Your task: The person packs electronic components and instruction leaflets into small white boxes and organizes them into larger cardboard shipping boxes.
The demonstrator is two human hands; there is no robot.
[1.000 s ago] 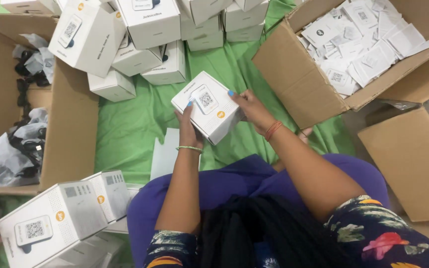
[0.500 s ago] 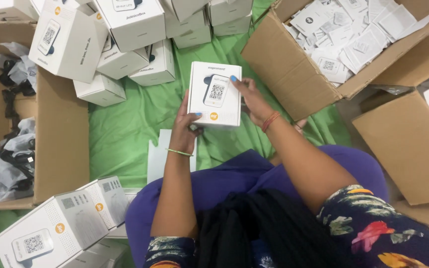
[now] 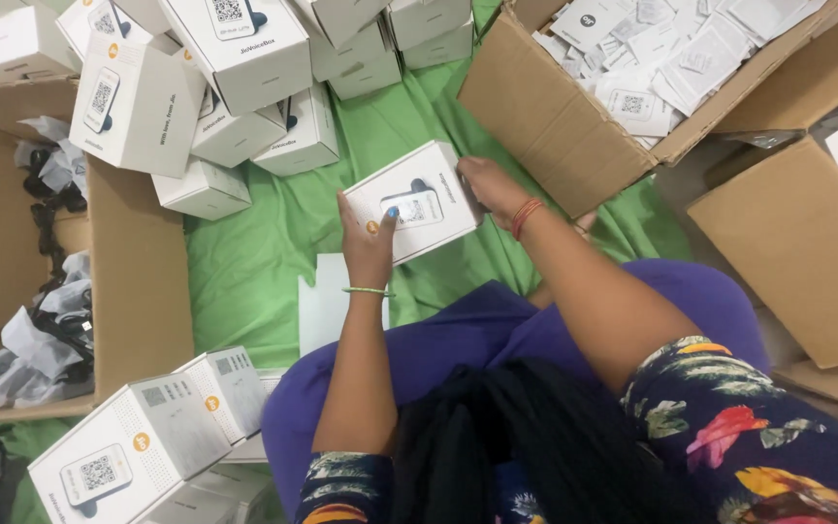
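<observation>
- White cardboard is filling your grip: you are holding a small white box (image 3: 417, 204) tilted above the green cloth (image 3: 244, 252), in front of your lap.
- Your left hand (image 3: 366, 243) is clasping its near corner, thumb pressing on the printed face.
- Your right hand (image 3: 487, 184) is gripping the far end (fingers curled behind it).
- More white boxes (image 3: 235, 78) are lying piled beyond, beside an open carton of leaflets (image 3: 545, 107).

green cloth (image 3: 264, 252) on floor, carries everything
white boxes (image 3: 244, 116) stacked at far edge, cardboard cartons (image 3: 138, 281) left and right edges, white sheet (image 3: 327, 301) mid-cloth, more boxes (image 3: 138, 446) near-left corner
</observation>
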